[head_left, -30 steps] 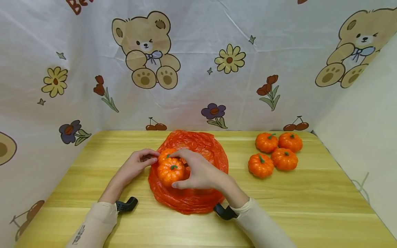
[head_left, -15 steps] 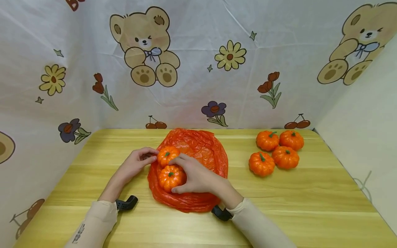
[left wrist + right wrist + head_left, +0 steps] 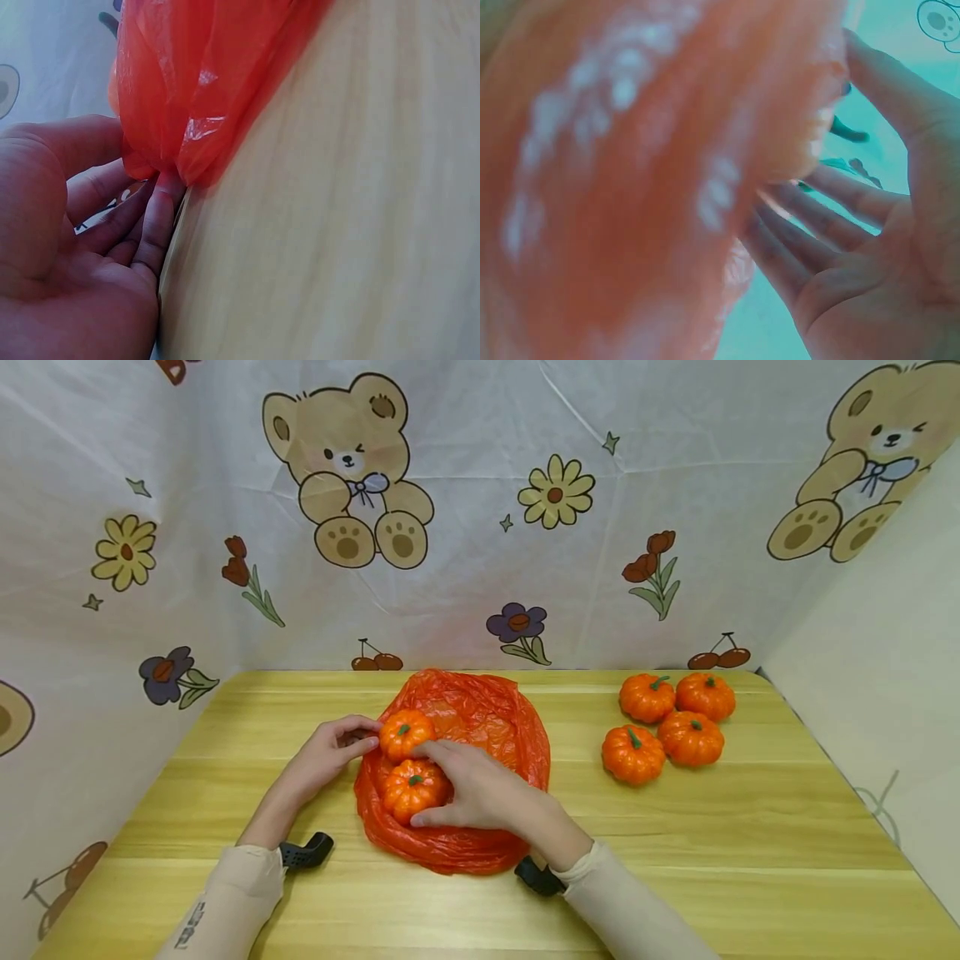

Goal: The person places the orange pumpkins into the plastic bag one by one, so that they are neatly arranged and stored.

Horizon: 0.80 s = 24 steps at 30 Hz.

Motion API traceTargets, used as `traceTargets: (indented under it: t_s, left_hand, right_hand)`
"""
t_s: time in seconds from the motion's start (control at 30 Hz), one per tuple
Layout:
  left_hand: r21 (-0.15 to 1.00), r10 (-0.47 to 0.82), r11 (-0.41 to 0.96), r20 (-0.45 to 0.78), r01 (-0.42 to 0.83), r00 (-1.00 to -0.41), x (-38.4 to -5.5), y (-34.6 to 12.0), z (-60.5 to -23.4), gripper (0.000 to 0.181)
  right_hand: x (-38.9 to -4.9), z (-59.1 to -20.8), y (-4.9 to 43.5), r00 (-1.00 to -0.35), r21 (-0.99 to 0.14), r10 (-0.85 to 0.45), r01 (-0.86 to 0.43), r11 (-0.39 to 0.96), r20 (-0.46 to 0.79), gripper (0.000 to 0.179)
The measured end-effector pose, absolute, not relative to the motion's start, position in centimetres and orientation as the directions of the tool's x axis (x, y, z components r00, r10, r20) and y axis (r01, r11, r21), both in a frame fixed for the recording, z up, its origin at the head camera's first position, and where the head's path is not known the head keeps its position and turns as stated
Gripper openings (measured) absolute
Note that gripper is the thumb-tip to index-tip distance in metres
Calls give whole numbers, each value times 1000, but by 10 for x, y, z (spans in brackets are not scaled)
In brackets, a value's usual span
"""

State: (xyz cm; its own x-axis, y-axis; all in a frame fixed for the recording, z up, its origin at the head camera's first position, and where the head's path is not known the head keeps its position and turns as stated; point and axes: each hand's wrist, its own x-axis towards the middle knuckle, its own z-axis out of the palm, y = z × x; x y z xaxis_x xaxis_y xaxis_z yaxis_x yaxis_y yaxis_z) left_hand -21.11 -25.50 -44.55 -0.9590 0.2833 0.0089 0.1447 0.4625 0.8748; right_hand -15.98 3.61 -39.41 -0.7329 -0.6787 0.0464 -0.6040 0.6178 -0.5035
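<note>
Head pic bright; R-wrist fg v. blurry

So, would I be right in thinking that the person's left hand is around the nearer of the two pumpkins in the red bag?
Not quite, the side is wrong: as the head view shows, the right hand is around the nearer pumpkin of the two in the red bag.

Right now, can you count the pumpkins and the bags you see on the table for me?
Orange pumpkins: 6
Red bag: 1
Total: 7
The right hand hides part of the bag, so I only counted what shows.
</note>
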Motion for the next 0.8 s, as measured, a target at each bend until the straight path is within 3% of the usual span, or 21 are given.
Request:
traceTargets:
  t_s: [0.5,0.8]
  left_hand:
    - [867,273,477,8,143,-962,-211,-255,-447,29]
    - [862,272,486,7,143,-962,-211,-254,-447,29]
  right_hand:
    - [-172,-380,91,-768,-628,-625,-556,544,139,53]
    - [-175,-377,141,-807,-636,-545,-548,543,230,48]
